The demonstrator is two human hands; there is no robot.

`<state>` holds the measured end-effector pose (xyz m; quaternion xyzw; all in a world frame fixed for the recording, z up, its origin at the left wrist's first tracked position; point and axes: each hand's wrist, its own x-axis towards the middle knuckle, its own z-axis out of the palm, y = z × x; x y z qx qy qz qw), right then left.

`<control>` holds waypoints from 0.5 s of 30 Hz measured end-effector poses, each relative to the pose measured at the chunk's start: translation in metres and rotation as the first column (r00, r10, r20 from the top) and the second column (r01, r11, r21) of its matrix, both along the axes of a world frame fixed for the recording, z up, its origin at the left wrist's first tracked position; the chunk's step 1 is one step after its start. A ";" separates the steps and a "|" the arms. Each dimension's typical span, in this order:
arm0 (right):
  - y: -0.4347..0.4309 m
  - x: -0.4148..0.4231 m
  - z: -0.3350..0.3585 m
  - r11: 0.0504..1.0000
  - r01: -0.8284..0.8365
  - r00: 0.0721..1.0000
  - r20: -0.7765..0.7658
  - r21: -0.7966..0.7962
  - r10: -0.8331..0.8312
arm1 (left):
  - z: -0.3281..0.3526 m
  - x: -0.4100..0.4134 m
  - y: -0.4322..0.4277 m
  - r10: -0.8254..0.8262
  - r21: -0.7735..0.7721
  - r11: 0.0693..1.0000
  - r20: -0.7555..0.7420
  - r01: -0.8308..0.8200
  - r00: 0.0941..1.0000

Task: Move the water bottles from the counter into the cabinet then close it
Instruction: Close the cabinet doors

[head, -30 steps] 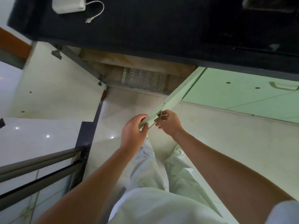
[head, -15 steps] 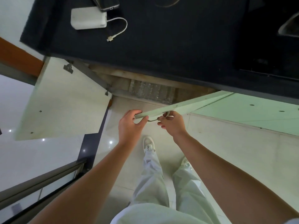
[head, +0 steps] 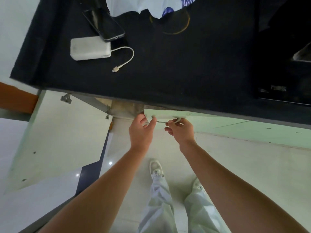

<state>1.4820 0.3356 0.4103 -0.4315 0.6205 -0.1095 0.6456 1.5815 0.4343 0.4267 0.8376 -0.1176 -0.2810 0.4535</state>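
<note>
Black tabletop (head: 168, 73) overhangs the cabinet (head: 124, 106); its right door (head: 168, 114) is almost shut. Left hand (head: 141, 132) pinches the door's free edge; right hand (head: 180, 132) has fingers (head: 170, 123) hooked round the handle (head: 161, 121). Water bottles are out of sight, presumably inside. Best slip the pinching fingers clear before pressing home.

The cabinet opening (head: 125, 107), centre frame, is a narrow slot between the nearly shut green door (head: 168, 115) and wide-open left door (head: 58, 140); black counter (head: 168, 73) overhangs it.
</note>
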 end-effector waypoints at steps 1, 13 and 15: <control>-0.002 0.003 0.000 1.000 0.007 1.000 0.000 -0.005 -0.007 | -0.003 0.004 -0.002 -0.024 0.018 1.000 0.001 0.024 1.000; -0.011 0.004 -0.010 0.938 -0.345 0.879 -0.358 -0.017 0.317 | -0.002 0.020 0.018 -0.493 0.289 0.853 0.175 0.434 0.852; -0.010 0.001 -0.007 0.924 -0.382 0.862 -0.365 -0.012 0.352 | 0.008 0.018 0.028 -0.577 0.372 0.794 0.214 0.480 0.788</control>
